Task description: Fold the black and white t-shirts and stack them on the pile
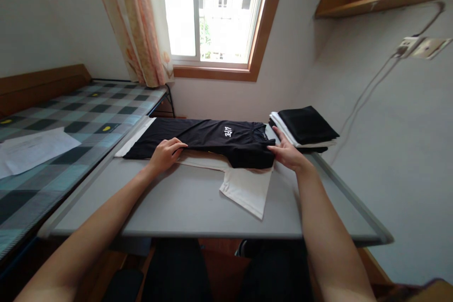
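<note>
Left fingers point(177, 145) pinch the near edge, right fingers point(278, 150) the shoulder end, of the black shirt point(201, 133) spread between and beyond them (looks limp, probably light, maybe slippery), so edge-and-shoulder pinches should suit.

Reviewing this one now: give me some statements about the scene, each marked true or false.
1. The black shirt lies over part of the white shirt. True.
2. The paper is on the table. False: the paper is on the bed.
3. The left hand is at the black shirt's near edge. True.
4. The stack's top piece is white. False: the stack has black on top.
5. The right hand is at the black shirt's collar end. True.
</note>
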A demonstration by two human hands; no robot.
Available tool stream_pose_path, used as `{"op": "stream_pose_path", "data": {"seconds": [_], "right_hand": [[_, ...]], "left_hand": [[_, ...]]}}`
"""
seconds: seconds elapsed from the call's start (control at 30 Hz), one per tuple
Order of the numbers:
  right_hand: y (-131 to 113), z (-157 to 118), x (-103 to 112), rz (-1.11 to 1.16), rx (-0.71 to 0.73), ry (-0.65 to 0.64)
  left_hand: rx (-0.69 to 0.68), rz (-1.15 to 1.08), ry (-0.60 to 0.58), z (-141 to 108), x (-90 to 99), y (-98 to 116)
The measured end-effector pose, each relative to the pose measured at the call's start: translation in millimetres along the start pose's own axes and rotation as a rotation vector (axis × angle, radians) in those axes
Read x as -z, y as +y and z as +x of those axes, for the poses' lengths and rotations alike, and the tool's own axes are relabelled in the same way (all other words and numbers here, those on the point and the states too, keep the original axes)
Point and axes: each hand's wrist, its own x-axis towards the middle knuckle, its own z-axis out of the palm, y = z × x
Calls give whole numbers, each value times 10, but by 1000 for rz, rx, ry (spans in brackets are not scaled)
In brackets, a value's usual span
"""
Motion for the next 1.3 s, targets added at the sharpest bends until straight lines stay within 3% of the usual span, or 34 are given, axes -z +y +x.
{"op": "stream_pose_path", "data": {"seconds": [0.13, 0.3, 0.4, 0.57, 0.63, 0.7, 0.8, 0.93, 1.1, 1.3], "right_hand": [[13, 0, 54, 24, -61, 41], [165, -198, 23, -240, -127, -21], [300, -292, 7, -430, -53, -34], [453, -247, -68, -832, 127, 143], [466, -215, -122, -890, 157, 171], [456, -206, -163, -784, 191, 130], [421, -219, -175, -378, 189, 101], [402, -209, -158, 55, 130, 223], [442, -181, -215, 124, 72, 286], [396, -227, -178, 177, 19, 245]], "left_hand": [[-9, -5, 13, 2, 25, -11], [-24, -36, -14, 16, 46, -13], [-28, -49, -31, 22, 47, -13], [24, -85, -70, 12, 57, -39], [48, -104, -101, 3, 63, -65], [62, -125, -139, -8, 70, -98], [76, -157, -167, -19, 82, -142], [79, -189, -165, -16, 110, -146], [68, -200, -230, -8, 162, -108], [94, -166, -268, -19, 195, -189]]}}
